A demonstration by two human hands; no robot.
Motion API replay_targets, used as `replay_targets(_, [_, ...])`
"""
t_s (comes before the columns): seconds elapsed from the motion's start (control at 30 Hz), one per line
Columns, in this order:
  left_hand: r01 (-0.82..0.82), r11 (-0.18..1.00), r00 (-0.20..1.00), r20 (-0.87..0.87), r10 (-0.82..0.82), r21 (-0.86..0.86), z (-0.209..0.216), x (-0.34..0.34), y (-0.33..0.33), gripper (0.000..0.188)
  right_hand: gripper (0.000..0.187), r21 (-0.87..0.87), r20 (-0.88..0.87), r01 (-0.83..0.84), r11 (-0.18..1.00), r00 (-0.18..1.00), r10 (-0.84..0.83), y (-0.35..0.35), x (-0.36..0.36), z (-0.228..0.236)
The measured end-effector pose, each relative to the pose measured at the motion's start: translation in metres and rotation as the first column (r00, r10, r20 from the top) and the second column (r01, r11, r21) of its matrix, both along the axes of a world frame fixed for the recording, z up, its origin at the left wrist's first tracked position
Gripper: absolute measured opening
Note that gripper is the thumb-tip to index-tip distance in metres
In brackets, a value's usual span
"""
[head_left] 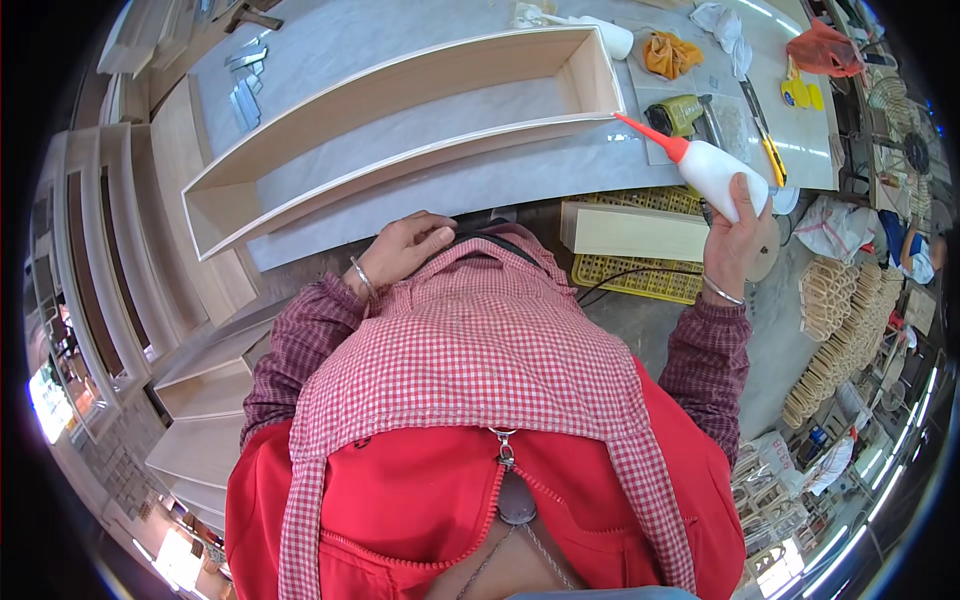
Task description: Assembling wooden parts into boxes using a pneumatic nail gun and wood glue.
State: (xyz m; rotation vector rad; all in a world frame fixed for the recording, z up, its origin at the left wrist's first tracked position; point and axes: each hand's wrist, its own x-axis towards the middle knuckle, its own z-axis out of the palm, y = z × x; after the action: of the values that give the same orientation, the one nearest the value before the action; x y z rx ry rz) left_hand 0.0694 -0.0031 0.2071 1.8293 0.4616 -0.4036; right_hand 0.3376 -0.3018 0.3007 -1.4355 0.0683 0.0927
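My right hand [737, 235] is closed around a white squeeze glue bottle [722, 178] with a long red nozzle. The nozzle points left, its tip at the near right corner of a long, shallow wooden box frame [400, 178], touching it or just short of it. The frame lies slantwise on the grey-topped worktable [330, 85], whose surface shows inside it. My left hand [408, 248] is near the table's front edge, against my checked apron. It holds nothing visible, its fingers loosely extended with the thumb apart.
Right of the frame lie a green nail gun [677, 115], a yellow utility knife [768, 143], yellow scissors [797, 90] and an orange cloth [670, 54]. Metal strips [245, 100] and a hammer [250, 17] lie far left. Wooden frames [125, 240] stand left. Below the table, boards [635, 232] rest on yellow crates [640, 279].
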Motion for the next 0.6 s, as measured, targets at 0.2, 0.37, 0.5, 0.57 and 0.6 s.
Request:
replay_targets(0.2, [0.242,0.968,0.968,0.08,-0.236,-0.074,0.035,0.036,-0.018,0.038,0.042,-0.021,0.042,-0.004,1.0,0.999,0.005,-0.012,0.014,-0.006])
replay_targets(0.37, [0.377,0.915,0.912,0.114,-0.394,0.141,0.027,0.065,-0.04,0.037,0.044,0.145,-0.062,0.01,0.989,0.998,-0.001,-0.024,0.057,-0.006])
replay_targets(0.5, [0.492,0.776,0.838,0.029,-0.546,0.395,0.0,0.11,-0.065,0.034,0.047,0.213,-0.149,0.072,0.974,0.988,-0.04,-0.041,0.14,-0.03])
replay_targets(0.57, [0.572,0.612,0.768,-0.095,-0.633,0.546,-0.009,0.12,-0.074,0.032,0.05,0.217,-0.218,0.129,0.968,0.973,-0.08,-0.049,0.176,-0.049])
replay_targets(0.6, [0.57,0.609,0.768,-0.096,-0.633,0.552,-0.01,0.125,-0.078,0.032,0.05,0.223,-0.214,0.129,0.966,0.974,-0.08,-0.052,0.193,-0.058])
